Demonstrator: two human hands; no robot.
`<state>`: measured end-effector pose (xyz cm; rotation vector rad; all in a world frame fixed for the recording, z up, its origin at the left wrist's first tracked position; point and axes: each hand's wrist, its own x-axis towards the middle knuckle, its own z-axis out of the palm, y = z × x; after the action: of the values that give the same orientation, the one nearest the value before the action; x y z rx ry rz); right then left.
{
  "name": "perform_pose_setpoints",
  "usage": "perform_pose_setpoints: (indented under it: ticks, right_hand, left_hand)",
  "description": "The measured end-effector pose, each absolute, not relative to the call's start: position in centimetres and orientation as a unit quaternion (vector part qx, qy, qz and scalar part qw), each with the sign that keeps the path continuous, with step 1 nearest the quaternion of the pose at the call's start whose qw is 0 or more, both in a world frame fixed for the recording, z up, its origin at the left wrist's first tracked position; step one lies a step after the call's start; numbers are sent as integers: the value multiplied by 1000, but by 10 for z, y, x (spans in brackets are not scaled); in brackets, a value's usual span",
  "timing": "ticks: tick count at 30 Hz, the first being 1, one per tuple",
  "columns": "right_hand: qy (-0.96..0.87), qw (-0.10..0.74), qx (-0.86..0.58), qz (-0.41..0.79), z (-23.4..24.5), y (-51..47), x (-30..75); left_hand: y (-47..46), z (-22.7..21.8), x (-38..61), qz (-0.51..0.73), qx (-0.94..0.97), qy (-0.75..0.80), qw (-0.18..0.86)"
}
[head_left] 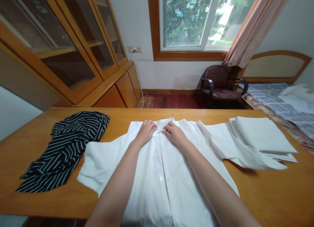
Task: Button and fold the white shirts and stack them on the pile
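A white button-front shirt (157,174) lies spread flat, front up, on the wooden table (270,194). Its collar points away from me. My left hand (146,131) pinches the left side of the collar opening, fingers closed on the cloth. My right hand (173,132) pinches the right side of the same opening, close to the top button. The two hands nearly touch at the neck. A button (161,179) shows lower down on the placket.
A black-and-white striped garment (66,148) lies crumpled at the table's left. Folded white cloths (260,137) are stacked at the right. Beyond the table stand a glass-door cabinet (73,56), a dark armchair (220,84), a window and a bed (289,102).
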<state>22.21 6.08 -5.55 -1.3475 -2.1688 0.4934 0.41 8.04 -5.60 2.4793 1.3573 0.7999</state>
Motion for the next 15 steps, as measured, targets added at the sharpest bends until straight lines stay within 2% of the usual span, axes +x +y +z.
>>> perform_pose_setpoints:
  ticks: [7, 15]
  right_hand:
    - [-780, 347, -473, 216, -67, 58, 225]
    - [-780, 372, -449, 228, -58, 53, 225]
  left_hand:
    - [76, -61, 6, 294, 833, 463, 72]
    - [62, -43, 7, 326, 849, 413, 39]
